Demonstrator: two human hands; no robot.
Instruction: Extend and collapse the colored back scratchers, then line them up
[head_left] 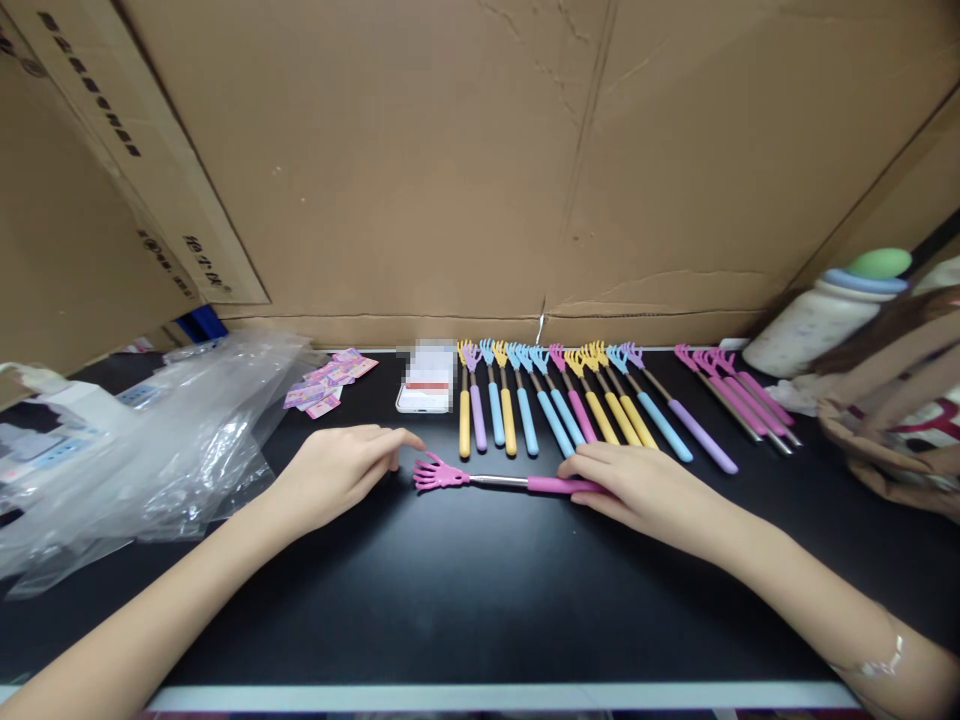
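A pink back scratcher (499,481) lies crosswise on the black table, its claw-shaped head to the left and its metal rod showing between head and handle. My right hand (637,490) has its fingers round the pink handle, covering the handle's end. Just left of the claw is my left hand (341,470), holding nothing, with the index finger reaching out and the other fingers loosely bent. Behind both hands runs a row of back scratchers in yellow, purple, blue and pink, such as a yellow back scratcher (464,420), heads toward the cardboard.
Clear plastic bags (172,430) cover the table's left side. Small printed cards (330,380) and a phone (424,385) lie behind my left hand. To the right are pink back scratchers (739,400), a white bottle (817,320) and a brown bag (877,420). Cardboard (420,170) walls the back.
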